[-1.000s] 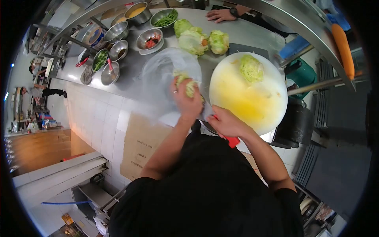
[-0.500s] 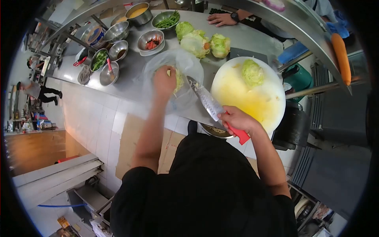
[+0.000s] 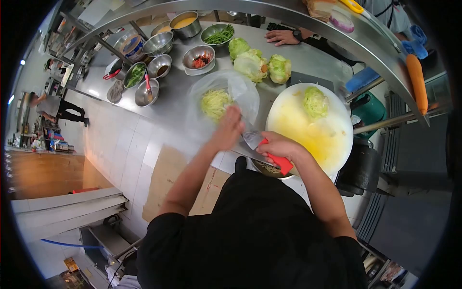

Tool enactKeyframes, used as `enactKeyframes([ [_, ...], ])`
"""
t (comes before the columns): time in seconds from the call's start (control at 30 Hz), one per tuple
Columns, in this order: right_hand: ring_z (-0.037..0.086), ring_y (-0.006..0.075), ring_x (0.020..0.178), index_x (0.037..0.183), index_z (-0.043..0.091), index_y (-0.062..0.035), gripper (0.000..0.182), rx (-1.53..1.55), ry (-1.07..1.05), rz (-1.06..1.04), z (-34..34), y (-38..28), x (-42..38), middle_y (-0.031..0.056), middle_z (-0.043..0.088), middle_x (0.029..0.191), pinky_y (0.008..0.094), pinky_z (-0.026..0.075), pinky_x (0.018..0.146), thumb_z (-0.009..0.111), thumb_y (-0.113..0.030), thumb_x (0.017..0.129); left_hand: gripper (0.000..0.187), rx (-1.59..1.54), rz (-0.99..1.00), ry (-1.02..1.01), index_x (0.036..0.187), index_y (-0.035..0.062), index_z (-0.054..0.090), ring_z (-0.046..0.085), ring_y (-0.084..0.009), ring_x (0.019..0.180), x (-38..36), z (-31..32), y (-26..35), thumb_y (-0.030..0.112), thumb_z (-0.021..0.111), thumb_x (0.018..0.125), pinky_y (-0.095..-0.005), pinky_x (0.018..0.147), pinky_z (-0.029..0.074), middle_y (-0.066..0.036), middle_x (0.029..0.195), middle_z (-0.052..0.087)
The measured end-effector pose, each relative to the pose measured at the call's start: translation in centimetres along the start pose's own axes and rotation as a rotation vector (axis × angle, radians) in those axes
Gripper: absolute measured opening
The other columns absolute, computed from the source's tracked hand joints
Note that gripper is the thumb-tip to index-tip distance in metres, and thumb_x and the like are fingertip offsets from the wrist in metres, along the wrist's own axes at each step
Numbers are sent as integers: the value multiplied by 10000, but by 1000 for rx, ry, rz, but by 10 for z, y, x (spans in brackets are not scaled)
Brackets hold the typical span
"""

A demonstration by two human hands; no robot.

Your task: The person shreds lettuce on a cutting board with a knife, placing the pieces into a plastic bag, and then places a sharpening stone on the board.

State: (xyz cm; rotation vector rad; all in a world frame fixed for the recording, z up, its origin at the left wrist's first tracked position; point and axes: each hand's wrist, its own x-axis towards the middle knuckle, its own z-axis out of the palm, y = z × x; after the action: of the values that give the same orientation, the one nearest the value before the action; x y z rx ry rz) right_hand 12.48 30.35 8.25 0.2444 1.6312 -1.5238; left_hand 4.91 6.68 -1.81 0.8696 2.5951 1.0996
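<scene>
In my right hand (image 3: 279, 146) is a kitchen knife (image 3: 252, 138), its red handle gripped and its wide blade pointing up and left. My left hand (image 3: 230, 129) lies against or just over the blade, smeared by motion, so its fingers cannot be made out. Just beyond it, shredded lettuce (image 3: 215, 103) sits inside a clear plastic bag (image 3: 195, 120) on the steel counter. To the right, a round white cutting board (image 3: 332, 139) with a yellow stain bears a piece of lettuce (image 3: 316, 102).
Several lettuce heads (image 3: 251, 66) lie behind the bag. Metal bowls stand at the back left, among them green beans (image 3: 219, 35) and cut red pieces (image 3: 201, 60). A co-worker's hand (image 3: 282, 37) rests on the far counter edge. A steel shelf (image 3: 288, 10) crosses overhead.
My left hand has come out of the bag, moving right and down to the knife blade. The knife has shifted slightly left. The whole view has swung a little.
</scene>
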Motion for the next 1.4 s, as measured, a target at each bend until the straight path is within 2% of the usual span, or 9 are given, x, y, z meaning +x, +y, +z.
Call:
enactKeyframes([
  [0.17,564,147,510,1169,578,-11,221,-182,149,-71,-3,19,-71,58,580,728,320,480,497,616,-152,1002,623,669,-328,264,1480,-20,512,282,-522,1509,26,-45,-3,443,508,1062,-531,1247,249,-301,1589,404],
  [0.27,546,134,495,1118,602,-16,213,-136,276,-44,-20,81,-111,44,573,709,312,467,488,598,-217,1047,517,481,15,649,1382,4,594,448,-473,1401,37,-42,27,306,686,973,-506,1172,369,-269,1492,520],
  [0.37,537,123,487,1069,613,-16,243,-53,403,28,-30,130,-156,38,562,688,305,455,469,582,-258,1069,498,-2,191,500,1335,11,613,563,-422,1265,64,-17,90,197,768,900,-471,1096,447,-245,1385,603],
  [0.53,576,140,481,1018,614,-9,232,18,997,66,-30,177,-208,54,579,647,324,482,458,570,-233,1063,650,-230,-97,190,1369,12,595,639,-387,1220,142,51,163,355,816,863,-438,1032,503,-239,1337,648],
  [0.73,678,523,783,995,567,-16,222,-514,1338,63,-6,176,-186,294,698,796,636,516,704,595,-235,1021,658,-343,-188,-132,1318,15,636,699,-331,1138,196,107,172,356,843,794,-409,989,535,-202,1227,722],
  [0.9,688,478,694,1033,530,-15,216,-656,1317,36,9,153,-184,273,689,764,578,543,635,573,-227,1029,530,-304,-189,-189,1184,1,702,732,-304,1024,147,101,180,318,842,783,-393,913,559,-188,1105,757],
  [0.97,688,462,669,1020,526,-14,214,-662,1353,-49,18,144,-185,258,686,758,558,549,609,566,-225,1033,436,-315,-256,-161,1157,-5,714,676,-180,679,125,96,184,229,845,814,-330,631,553,-99,919,748],
  [1.1,693,396,612,1039,525,-31,175,-867,1256,-34,26,142,-175,203,675,771,496,558,542,579,-195,1012,458,-303,-263,-144,1102,-12,723,736,-299,873,109,91,193,304,837,789,-383,797,557,-181,961,765],
  [1.4,737,281,628,1138,523,-25,221,-1080,1228,201,17,136,-143,145,698,780,372,597,547,591,-103,942,331,-407,-349,-122,1080,-17,724,711,-167,745,120,100,194,208,813,854,-302,624,591,-109,906,744],
])
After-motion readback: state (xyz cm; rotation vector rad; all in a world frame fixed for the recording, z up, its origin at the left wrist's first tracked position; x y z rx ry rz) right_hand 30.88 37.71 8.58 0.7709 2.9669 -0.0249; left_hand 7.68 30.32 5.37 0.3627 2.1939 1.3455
